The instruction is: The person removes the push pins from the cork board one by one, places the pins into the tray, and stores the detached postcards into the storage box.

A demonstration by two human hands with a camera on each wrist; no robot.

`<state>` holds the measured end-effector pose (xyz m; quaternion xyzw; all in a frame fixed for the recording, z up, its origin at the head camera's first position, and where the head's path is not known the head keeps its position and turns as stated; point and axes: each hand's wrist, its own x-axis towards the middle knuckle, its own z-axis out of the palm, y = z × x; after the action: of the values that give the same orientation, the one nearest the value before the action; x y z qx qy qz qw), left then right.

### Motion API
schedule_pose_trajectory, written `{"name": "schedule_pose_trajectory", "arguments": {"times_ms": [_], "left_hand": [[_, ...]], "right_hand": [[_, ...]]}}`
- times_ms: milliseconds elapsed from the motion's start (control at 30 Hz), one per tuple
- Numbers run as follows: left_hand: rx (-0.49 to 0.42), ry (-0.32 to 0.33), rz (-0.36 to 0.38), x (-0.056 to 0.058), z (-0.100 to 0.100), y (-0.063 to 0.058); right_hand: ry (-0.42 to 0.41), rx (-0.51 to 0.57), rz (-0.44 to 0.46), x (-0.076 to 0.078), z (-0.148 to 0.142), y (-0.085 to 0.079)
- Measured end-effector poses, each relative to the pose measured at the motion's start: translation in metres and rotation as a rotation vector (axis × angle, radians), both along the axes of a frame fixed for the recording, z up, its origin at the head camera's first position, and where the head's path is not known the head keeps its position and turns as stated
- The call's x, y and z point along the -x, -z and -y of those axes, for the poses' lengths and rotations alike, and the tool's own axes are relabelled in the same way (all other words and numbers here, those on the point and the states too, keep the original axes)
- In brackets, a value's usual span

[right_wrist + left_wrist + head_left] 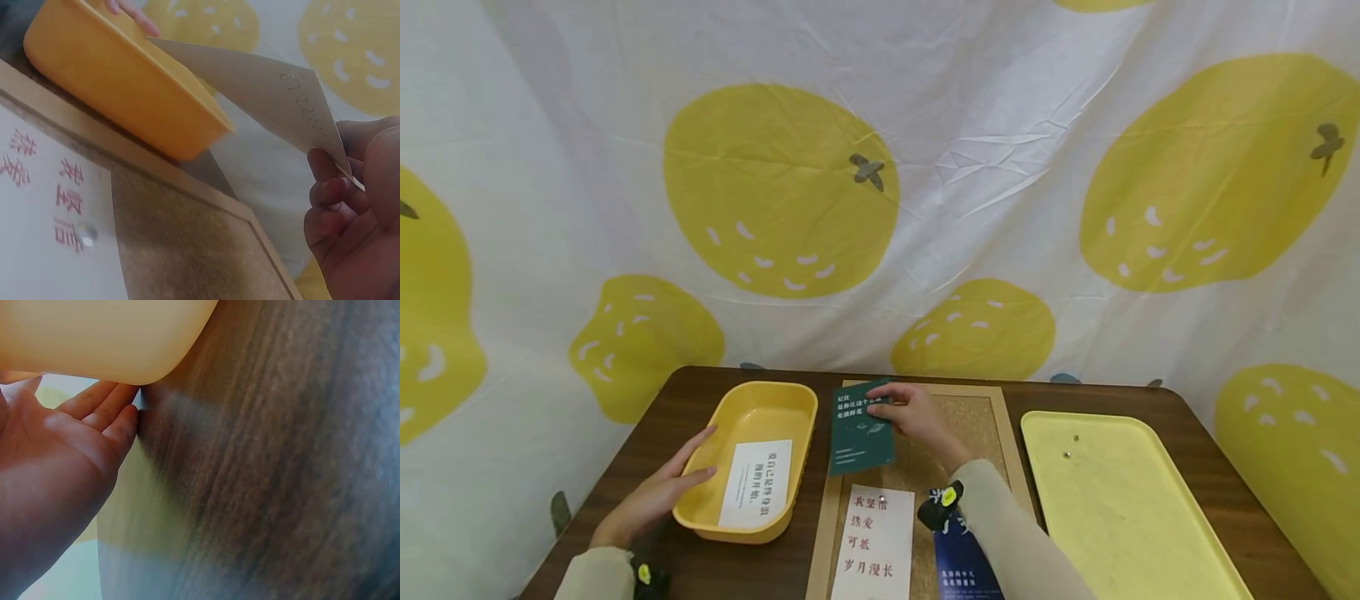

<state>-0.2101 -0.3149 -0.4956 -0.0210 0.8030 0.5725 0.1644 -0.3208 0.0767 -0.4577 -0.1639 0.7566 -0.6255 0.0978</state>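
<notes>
My right hand (927,427) pinches a dark green card (859,437) with white print by its upper right edge, above the cork board (955,417). In the right wrist view the card's pale back (269,87) shows a wavy pen line. At the left side of a yellow plastic basket (801,417), my left hand (647,500) holds the rim, with the thumb over it and other fingers outside against the wall. Inside the basket lies a white card (756,485) with black print.
A white card with red characters (872,542) is fixed to the board by a clear pushpin (86,234). Beside it lies a dark blue card (966,567), partly behind my right sleeve. Two small pins sit in a pale yellow tray (1127,517) at right. A patterned curtain hangs behind the table.
</notes>
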Motion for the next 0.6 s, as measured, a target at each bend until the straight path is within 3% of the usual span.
{"name": "schedule_pose_trajectory", "arguments": {"times_ms": [600], "left_hand": [[0.005,-0.016,0.023,-0.001,-0.001,-0.001]], "right_hand": [[-0.062,-0.013,-0.008,-0.01,0.04,-0.005]]}}
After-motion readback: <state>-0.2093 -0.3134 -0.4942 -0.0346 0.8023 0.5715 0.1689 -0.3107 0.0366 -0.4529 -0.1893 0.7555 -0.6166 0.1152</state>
